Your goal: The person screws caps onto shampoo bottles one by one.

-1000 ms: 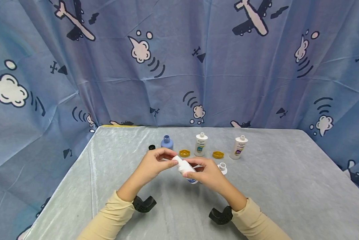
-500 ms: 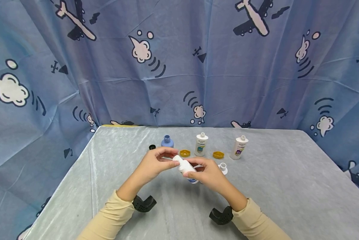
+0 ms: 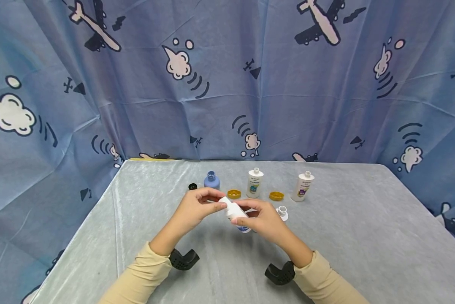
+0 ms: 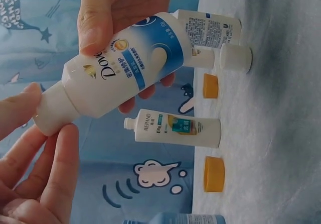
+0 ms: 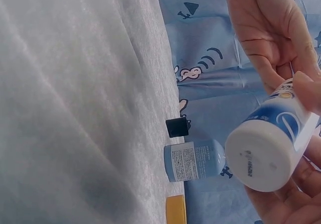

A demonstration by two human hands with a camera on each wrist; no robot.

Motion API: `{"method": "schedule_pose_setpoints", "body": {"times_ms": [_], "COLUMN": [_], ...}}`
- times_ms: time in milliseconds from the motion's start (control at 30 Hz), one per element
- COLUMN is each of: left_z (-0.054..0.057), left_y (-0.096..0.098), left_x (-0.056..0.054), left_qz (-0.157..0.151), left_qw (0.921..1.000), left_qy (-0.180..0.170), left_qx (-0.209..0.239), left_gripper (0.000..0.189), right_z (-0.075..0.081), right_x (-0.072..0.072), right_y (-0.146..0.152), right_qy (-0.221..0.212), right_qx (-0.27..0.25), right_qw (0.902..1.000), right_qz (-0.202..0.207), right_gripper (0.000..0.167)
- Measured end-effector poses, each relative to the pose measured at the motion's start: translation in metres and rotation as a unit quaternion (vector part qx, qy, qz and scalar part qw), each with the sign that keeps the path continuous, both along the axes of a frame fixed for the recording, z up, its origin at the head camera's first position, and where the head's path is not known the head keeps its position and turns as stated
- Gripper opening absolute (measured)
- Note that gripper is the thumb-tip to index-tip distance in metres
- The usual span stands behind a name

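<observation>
A white Dove bottle (image 4: pixel 125 63) with a blue lower part is held tilted above the table, its base toward the lower right in the head view. My right hand (image 3: pixel 261 219) grips its body, thumb on one side and fingers on the other. My left hand (image 3: pixel 201 204) pinches the bottle's white cap (image 4: pixel 55 108) between thumb and fingers. The cap sits on the neck. In the right wrist view the bottle's round base (image 5: pixel 258 156) faces the camera. Just behind my right hand stands an uncapped white bottle (image 3: pixel 282 213), partly hidden.
Farther back stand a blue bottle (image 3: pixel 211 181) and two white bottles, one in the middle (image 3: pixel 255 183) and one at right (image 3: pixel 302 188), all uncapped. Near them lie a yellow cap (image 3: pixel 234 194), another yellow cap (image 3: pixel 276 196) and a black cap (image 3: pixel 192 186). A white cap (image 4: pixel 235 58) lies on the table.
My left thumb and fingers shift slightly at the cap. My right hand and the bottle stay nearly still.
</observation>
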State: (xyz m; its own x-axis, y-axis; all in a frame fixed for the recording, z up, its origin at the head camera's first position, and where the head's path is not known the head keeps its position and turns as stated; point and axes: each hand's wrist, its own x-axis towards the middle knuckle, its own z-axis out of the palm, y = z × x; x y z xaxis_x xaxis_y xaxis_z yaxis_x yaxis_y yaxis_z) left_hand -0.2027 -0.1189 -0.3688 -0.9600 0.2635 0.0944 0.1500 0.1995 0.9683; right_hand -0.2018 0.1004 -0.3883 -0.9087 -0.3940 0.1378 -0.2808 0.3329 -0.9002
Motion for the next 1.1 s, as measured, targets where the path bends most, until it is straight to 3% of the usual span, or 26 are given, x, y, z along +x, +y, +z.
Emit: {"method": "schedule_pose_setpoints", "body": {"times_ms": [267,500,633,1100], "left_z": [-0.0003,-0.0013,-0.0013,-0.0022], "left_y": [-0.0008,0.0040,0.0048,0.0012], "left_x": [0.0009,0.0001,0.0008,0.0015], "left_qz": [-0.025,0.028,0.034,-0.019], "left_qw": [0.9994,0.9994,0.9992,0.9992], "left_qy": [0.001,-0.010,-0.012,-0.001], "left_qx": [0.024,0.016,0.016,0.035], "left_gripper": [0.036,0.031,0.025,0.033], "right_z": [0.0007,0.0026,0.0018,0.0001], "right_x": [0.0020,0.0046,0.0048,0.0029], "right_y": [0.0004,-0.0004,-0.0013,-0.0007], "right_qy": [-0.005,-0.016,-0.002,-0.007], "right_qx": [-0.010,-0.022,-0.021,-0.018], "right_qw": [0.9999,0.9994,0.9995,0.9997], "right_qz": [0.001,-0.020,-0.021,-0.017], "right_gripper": [0.043,0.043,0.042,0.043]}}
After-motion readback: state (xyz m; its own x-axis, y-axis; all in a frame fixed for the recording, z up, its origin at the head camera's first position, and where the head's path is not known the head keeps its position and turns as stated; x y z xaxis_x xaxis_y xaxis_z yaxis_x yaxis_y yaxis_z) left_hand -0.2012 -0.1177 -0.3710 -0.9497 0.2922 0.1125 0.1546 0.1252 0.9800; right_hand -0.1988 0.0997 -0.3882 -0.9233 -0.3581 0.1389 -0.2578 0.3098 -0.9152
